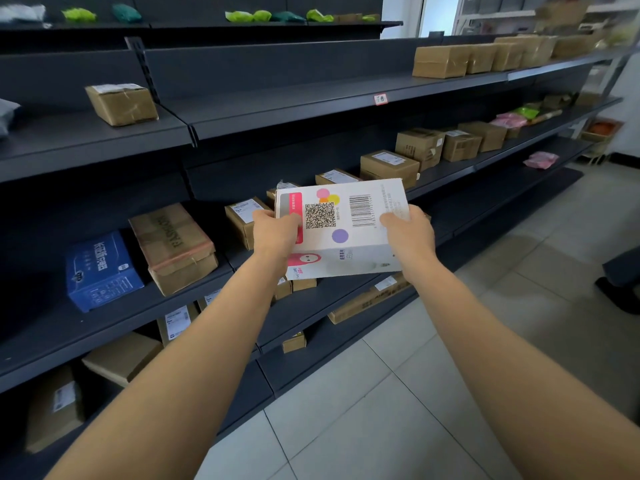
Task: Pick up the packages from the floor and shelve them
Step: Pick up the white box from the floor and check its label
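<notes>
I hold a white box (346, 244) with a QR code, a barcode and coloured dots in both hands, in front of the dark shelving. My left hand (275, 233) grips its left edge and my right hand (410, 233) grips its right edge. The box is tilted with its printed face toward me, in the air in front of the middle shelf (311, 299). Behind it several brown cardboard packages (388, 166) stand in a row on that shelf.
A blue box (102, 271) and a taped brown box (175, 247) sit on the shelf to the left. More cartons (441, 60) line the upper shelf at right. Lower shelves hold further parcels. Grey tiled floor (433, 393) lies to the right; a dark object (620, 282) stands at its right edge.
</notes>
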`<state>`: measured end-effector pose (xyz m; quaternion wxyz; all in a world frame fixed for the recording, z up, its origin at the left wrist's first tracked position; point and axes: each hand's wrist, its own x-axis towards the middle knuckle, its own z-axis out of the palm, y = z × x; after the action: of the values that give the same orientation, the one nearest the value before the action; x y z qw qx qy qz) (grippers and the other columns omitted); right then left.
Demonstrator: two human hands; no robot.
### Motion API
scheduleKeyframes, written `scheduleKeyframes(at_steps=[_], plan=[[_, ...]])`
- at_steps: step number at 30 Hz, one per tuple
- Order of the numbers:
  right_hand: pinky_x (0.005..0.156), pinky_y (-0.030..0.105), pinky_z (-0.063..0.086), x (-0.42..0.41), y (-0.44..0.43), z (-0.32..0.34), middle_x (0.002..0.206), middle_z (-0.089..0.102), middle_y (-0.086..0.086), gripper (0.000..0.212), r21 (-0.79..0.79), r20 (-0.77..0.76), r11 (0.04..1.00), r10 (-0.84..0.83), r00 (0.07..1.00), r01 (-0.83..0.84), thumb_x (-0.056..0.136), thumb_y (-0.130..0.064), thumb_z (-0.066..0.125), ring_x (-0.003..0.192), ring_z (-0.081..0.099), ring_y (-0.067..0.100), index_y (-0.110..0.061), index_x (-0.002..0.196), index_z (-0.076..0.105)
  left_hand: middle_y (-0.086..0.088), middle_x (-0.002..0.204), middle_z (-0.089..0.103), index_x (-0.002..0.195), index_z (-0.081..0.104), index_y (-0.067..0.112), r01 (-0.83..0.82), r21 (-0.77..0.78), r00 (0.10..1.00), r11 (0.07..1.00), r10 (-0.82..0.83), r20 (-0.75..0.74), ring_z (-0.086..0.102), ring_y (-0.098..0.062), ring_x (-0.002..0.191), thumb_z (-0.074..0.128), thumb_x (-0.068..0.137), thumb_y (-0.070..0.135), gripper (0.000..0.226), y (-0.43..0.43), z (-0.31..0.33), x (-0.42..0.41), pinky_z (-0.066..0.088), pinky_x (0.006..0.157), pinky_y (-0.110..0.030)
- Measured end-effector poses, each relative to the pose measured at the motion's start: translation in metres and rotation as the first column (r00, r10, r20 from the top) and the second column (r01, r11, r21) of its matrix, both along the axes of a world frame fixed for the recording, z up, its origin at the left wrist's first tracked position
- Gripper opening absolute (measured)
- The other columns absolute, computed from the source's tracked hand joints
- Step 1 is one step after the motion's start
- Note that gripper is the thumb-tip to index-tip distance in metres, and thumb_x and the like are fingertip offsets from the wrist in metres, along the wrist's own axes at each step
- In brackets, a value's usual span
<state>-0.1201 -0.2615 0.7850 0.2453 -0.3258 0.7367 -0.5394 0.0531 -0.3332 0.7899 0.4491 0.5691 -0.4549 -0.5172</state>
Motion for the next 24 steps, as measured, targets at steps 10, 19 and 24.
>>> scheduleKeyframes(at_steps=[10,19,24], plan=[[0.056,0.025,0.052,-0.001,-0.005,-0.002,0.091,0.055,-0.01,0.035,-0.036,0.075,0.999,0.014,0.997,-0.011,0.092,-0.038,0.058,0.083,0.062,0.013,-0.021,0.116,0.04,-0.01,0.101,0.066,0.116,0.039,0.015,0.027,-0.008,0.999,1.0,-0.027,-0.046,0.067,-0.021,0.082,0.06,0.091,0.019,0.033,-0.001,0.0,0.002,0.055,0.061,-0.034],[0.085,0.043,0.059,0.004,-0.006,-0.005,0.121,0.065,0.003,0.045,0.049,-0.097,0.998,0.033,0.995,-0.029,0.093,-0.039,0.056,0.099,0.066,0.021,-0.02,0.132,0.045,-0.013,0.132,0.054,0.134,0.037,0.011,-0.038,0.003,0.986,0.999,0.037,0.163,0.058,-0.033,0.115,0.062,0.083,0.057,0.073,-0.009,0.006,0.002,0.05,0.096,-0.05],[0.092,0.048,0.055,0.002,-0.008,-0.004,0.121,0.064,0.003,0.044,0.058,-0.098,0.998,0.046,0.994,-0.041,0.093,-0.041,0.055,0.102,0.064,0.024,-0.018,0.129,0.045,-0.012,0.135,0.05,0.129,0.044,0.015,-0.024,0.017,0.992,1.0,0.022,0.127,0.056,-0.033,0.117,0.054,0.084,0.062,0.066,-0.01,-0.001,0.003,0.049,0.097,-0.05]])
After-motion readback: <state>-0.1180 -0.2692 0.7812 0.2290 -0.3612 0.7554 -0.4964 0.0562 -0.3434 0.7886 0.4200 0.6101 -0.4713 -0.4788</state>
